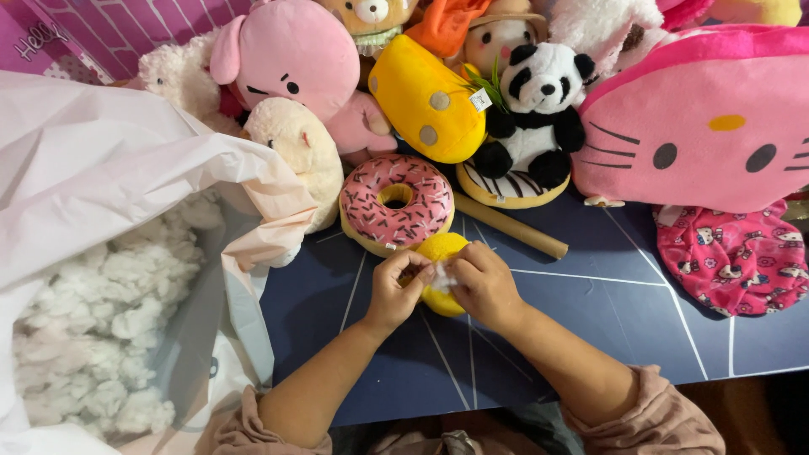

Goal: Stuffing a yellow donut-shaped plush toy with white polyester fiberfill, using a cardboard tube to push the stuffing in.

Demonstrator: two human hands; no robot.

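A dark blue table top (607, 312) crossed by thin white lines carries it all. At twelve o'clock lies a pink sprinkled doughnut cushion (396, 202), a cardboard tube (511, 227) just to its right — plush toys heaped behind. At three o'clock, a pink patterned cloth (733, 257); at nine, a white bag (101, 168) of stuffing — open.
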